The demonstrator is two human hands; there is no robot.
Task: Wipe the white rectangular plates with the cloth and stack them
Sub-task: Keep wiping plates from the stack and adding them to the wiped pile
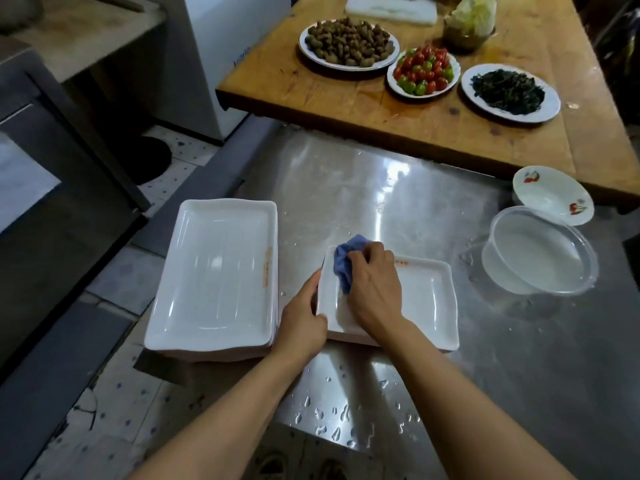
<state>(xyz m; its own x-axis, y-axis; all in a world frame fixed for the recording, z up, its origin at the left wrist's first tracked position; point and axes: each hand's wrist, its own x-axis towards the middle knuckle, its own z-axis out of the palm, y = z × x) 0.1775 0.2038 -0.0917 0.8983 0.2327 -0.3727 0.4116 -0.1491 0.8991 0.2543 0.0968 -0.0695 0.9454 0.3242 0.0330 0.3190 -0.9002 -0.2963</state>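
A white rectangular plate (415, 299) lay flat on the steel counter (398, 188), near its front edge. On the plate's left part the right hand (375, 289) pressed a bunched blue cloth (346, 263), fingers curled round it in a firm grip. The left hand (304, 315) held the plate's left rim, thumb on top and fingers curled under the edge. Just left of that plate, close but apart, sat a stack of white rectangular plates (214, 275), reaching over the counter's left edge. Water drops dotted the steel in front of the plates. To the right stood a clear plastic container (540, 254), with a small white bowl (550, 195) just behind it. Farther back, a wooden table (311, 91) carried round plates of peanuts (349, 41), cherry tomatoes (424, 69) and dark greens (507, 90).
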